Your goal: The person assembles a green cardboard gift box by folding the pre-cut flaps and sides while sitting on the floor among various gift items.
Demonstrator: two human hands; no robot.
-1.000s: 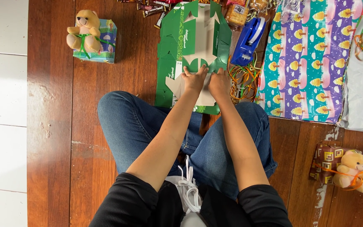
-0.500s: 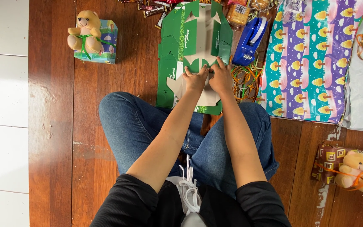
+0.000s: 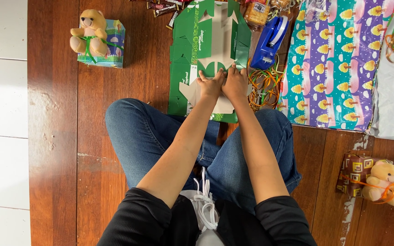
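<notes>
Green cardboard box blank (image 3: 206,50), unfolded flat with its pale inner face up, lies on the dark wooden floor (image 3: 142,77) just beyond the seated person's crossed, jean-clad legs, seen from the head camera looking straight down. Compared with a second ago, both hands have slid slightly along the near end of the blank and sit closer together, which suggests the near flap is being pressed down or creased rather than lifted. The left hand (image 3: 209,85) lies palm down with fingers together, pressing on the pale flap; the right hand (image 3: 236,84) touches it side by side, also flat and pressing, fingertips at the green scalloped edge. Neither hand pinches anything that I can see. The blank is stiff printed card, glossy green outside, matt grey-beige inside, cut into tabs and pointed flaps. Just right of it stands a blue plastic tape dispenser (image 3: 270,43), and near the right hand a loose tangle of orange and green ribbon (image 3: 264,86). Further right spreads a sheet of glossy wrapping paper (image 3: 331,68), purple and teal with yellow shapes. A plush tan bear tied with green ribbon onto a small wrapped box (image 3: 97,38) sits at upper left; another bear on a brown patterned parcel (image 3: 372,180) sits at lower right.
</notes>
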